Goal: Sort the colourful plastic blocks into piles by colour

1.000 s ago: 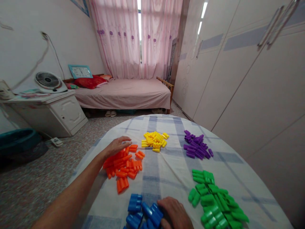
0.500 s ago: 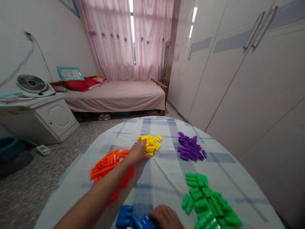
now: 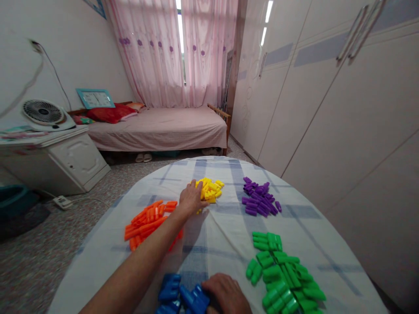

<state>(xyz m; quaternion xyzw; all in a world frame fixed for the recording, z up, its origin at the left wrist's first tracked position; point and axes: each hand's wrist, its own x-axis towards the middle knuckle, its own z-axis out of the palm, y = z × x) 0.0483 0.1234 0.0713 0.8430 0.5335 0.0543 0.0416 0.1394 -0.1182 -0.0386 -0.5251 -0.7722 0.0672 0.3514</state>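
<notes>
My left hand reaches across to the far pile of yellow plastic blocks. Its fingers are spread along the near left side of that pile, the thumb stretched to the right; no block shows lifted in it. At the front edge of the view, my right hand is curled at the right end of the blue plastic blocks, its fingers and thumb closed about one of them. The palm side and fingertips are partly hidden. Under my left forearm, part of the orange block pile is covered.
Green blocks lie at the right front, and purple blocks farther back. All rest on a round table with a checked cloth. Beyond stand a bed, a cabinet with a fan and a tall wardrobe.
My left hand has shifted slightly up, its fingers drawn closer to the near edge of the yellow pile. My right hand has edged a little up beside the blue blocks. The view has tilted slightly.
</notes>
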